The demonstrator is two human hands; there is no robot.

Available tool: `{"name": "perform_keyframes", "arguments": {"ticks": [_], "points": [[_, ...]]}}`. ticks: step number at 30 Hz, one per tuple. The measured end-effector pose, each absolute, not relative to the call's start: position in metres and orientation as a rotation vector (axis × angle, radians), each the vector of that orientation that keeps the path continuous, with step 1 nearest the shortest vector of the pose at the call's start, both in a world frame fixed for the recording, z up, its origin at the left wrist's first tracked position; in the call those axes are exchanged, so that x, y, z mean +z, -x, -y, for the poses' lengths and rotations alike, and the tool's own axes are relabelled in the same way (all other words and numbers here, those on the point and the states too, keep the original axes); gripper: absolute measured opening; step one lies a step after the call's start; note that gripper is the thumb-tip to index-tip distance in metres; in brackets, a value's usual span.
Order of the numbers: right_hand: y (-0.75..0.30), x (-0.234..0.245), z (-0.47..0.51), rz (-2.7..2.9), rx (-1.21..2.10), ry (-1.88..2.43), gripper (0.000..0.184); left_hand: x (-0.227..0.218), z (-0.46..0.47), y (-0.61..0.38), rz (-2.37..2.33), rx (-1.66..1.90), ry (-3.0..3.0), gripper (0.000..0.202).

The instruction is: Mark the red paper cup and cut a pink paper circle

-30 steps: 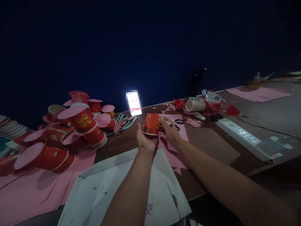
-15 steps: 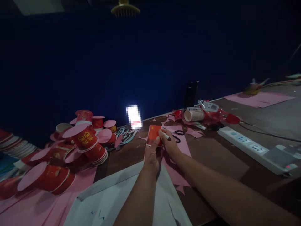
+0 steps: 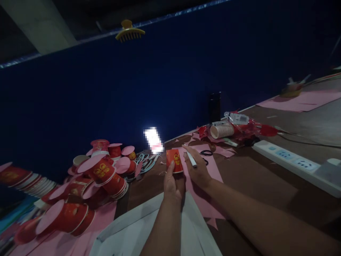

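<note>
My left hand (image 3: 172, 181) is closed on a red paper cup (image 3: 174, 158) with gold lettering, its white rim at the bottom. To its right, my right hand (image 3: 195, 167) grips a white marker (image 3: 190, 159) against the palm; the fingertips sit just off the cup's side. Beneath the right hand lies a sheet of pink paper (image 3: 210, 195). Black-handled scissors (image 3: 206, 153) rest on that paper, partly covered by the hand.
Red cups with pink discs (image 3: 102, 170) pile up at left, beside a leaning cup stack (image 3: 29, 177). A white box lid (image 3: 133, 220) lies in front. A lit, blurred screen (image 3: 153, 140) stands behind. At right are bagged cups (image 3: 222, 131) and a power strip (image 3: 289, 161).
My right hand has come away from the cup to the right, marker still held. The cup has turned, so its gold lettering shows. The camera view has tilted and shifted.
</note>
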State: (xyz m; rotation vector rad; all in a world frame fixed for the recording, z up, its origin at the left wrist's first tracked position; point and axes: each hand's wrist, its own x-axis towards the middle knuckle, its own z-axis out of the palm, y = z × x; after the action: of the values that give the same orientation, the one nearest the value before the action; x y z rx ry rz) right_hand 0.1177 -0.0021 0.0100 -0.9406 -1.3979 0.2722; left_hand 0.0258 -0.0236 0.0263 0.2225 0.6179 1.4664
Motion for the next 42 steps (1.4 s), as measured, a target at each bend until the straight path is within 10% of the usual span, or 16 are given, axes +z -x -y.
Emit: {"name": "perform_keyframes", "arguments": {"ticks": [42], "points": [[-0.115, 0.027, 0.020, 1.540, -0.032, 0.872, 0.011, 0.019, 0.026, -0.024, -0.639, 1.551, -0.335, 0.017]]}}
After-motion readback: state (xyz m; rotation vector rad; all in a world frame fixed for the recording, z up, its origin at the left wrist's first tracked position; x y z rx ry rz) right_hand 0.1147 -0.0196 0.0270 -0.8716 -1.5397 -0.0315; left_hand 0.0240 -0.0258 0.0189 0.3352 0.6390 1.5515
